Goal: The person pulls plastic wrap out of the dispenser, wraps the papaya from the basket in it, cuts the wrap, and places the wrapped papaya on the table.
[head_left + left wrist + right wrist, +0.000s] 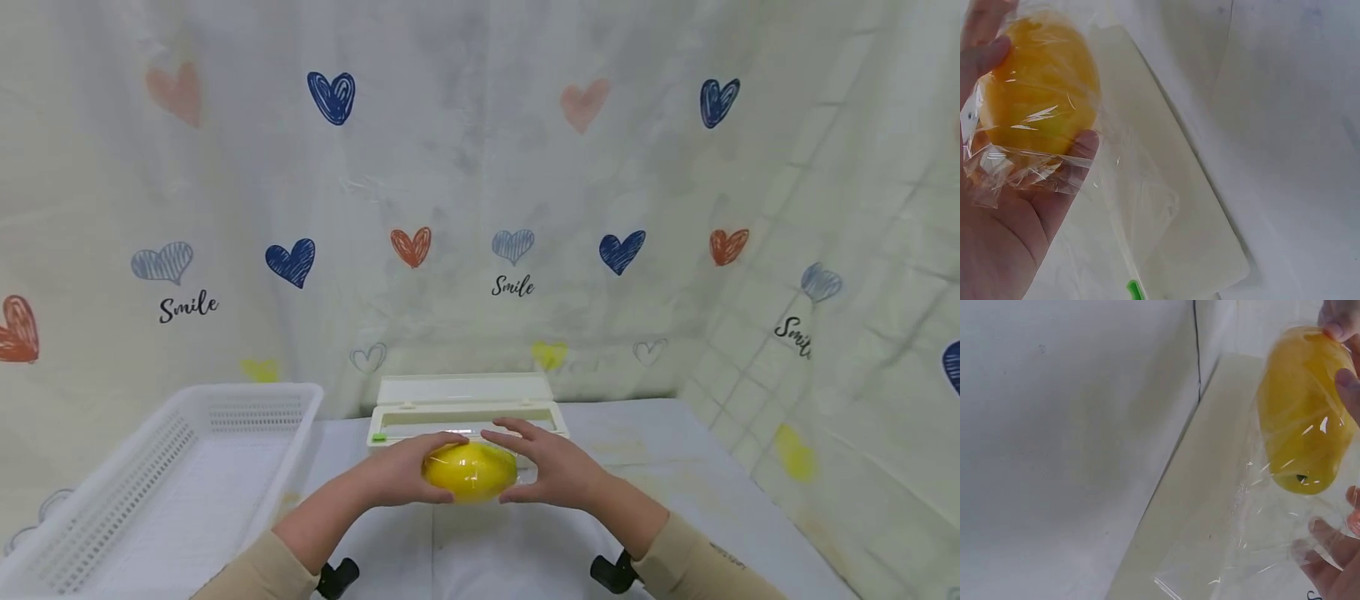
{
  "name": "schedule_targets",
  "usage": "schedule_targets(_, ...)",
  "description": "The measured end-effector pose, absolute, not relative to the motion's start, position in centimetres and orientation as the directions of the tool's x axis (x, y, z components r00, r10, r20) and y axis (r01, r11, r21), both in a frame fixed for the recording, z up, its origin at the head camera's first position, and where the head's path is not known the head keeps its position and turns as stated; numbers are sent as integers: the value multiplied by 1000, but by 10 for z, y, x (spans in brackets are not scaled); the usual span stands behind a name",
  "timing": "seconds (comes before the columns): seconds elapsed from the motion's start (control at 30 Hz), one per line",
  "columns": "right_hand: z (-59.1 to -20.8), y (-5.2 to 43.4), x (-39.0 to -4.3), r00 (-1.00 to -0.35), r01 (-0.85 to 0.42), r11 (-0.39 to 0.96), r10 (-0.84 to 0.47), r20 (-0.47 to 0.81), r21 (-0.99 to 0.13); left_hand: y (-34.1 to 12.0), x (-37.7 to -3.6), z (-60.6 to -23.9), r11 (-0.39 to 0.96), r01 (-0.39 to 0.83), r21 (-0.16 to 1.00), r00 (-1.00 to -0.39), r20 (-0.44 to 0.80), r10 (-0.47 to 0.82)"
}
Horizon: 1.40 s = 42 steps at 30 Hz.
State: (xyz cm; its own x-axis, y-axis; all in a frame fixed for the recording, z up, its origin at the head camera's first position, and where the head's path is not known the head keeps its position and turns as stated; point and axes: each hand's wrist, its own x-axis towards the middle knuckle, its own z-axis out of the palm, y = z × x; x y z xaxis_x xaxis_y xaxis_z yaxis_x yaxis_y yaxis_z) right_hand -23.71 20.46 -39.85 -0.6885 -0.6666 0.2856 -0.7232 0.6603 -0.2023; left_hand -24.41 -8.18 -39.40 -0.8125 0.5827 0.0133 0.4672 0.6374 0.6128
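A yellow mango-like fruit point(470, 473), wrapped in clear plastic film point(1047, 172), is held up above the table. My left hand point(405, 471) grips its left end, thumb below and fingers above. My right hand point(555, 467) is spread around the right end, with a gap to the fruit in the head view. In the right wrist view, loose film point(1272, 531) trails beside the right fingertips point(1319, 525); whether they touch the film is hard to tell. Behind the fruit stands a white film dispenser point(377, 429) with its lid point(465, 388) raised and a green cutter piece point(1134, 289).
At the left is a large white perforated plastic basket point(258, 397). A white cloth point(622, 450) covers the table. The back and right side are closed off by a curtain point(465, 167) printed with hearts and "Smile". Black wrist straps point(339, 577) sit below the forearms.
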Motion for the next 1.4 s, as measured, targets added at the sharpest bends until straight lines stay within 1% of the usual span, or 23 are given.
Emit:
schedule_targets(0.1, -402, 200, -239, -590, -790, 610, -730, 343, -61, -84, -249, -395, 626, 450, 637, -810, -4, 586)
schedule_targets(0.13, -403, 198, -240, -558, -807, 590, -748, 359, -24, -85, -250, -396, 625, 442, 644, -811, -11, 585)
schedule_targets(0.2, -406, 196, -242, -514, -826, 563, -767, 383, 18, -86, -253, -396, 627, 429, 650, -814, -22, 580)
schedule_targets(0.3, -411, 193, -244, -485, -838, 545, -776, 403, 40, -87, -256, -396, 620, 417, 665, -813, -33, 581)
schedule_targets(0.4, -415, 192, -246, -484, -838, 544, -773, 410, 36, -88, -257, -396, 611, 414, 675, -808, -38, 588)
schedule_targets(0.53, -416, 189, -249, -495, -837, 548, -767, 407, 15, -89, -256, -396, 588, 400, 703, -803, -41, 595)
schedule_targets(0.7, -412, 187, -249, -516, -839, 542, -769, 378, -44, -92, -253, -396, 580, 372, 725, -812, -48, 581)
schedule_targets(0.83, -408, 185, -251, -532, -836, 543, -766, 361, -81, -98, -253, -399, 575, 371, 729, -823, -29, 568)
schedule_targets(0.93, -406, 183, -253, -562, -819, 561, -749, 350, -116, -107, -254, -402, 594, 367, 716, -850, -1, 527)
schedule_targets(1.03, -405, 183, -254, -612, -787, 594, -722, 321, -165, -116, -252, -405, 622, 374, 688, -877, 44, 478)
schedule_targets(1.1, -405, 183, -255, -645, -763, 614, -705, 295, -201, -119, -249, -404, 630, 398, 667, -883, 93, 460)
schedule_targets(1.2, -401, 183, -258, -687, -726, 629, -683, 248, -278, -119, -245, -404, 655, 481, 583, -861, 176, 476)
schedule_targets(1.33, -396, 182, -262, -729, -673, 642, -659, 184, -368, -111, -244, -403, 694, 609, 383, -793, 270, 546)
schedule_targets(1.4, -394, 181, -266, -741, -652, 640, -652, 162, -405, -108, -245, -403, 703, 644, 300, -764, 290, 576)
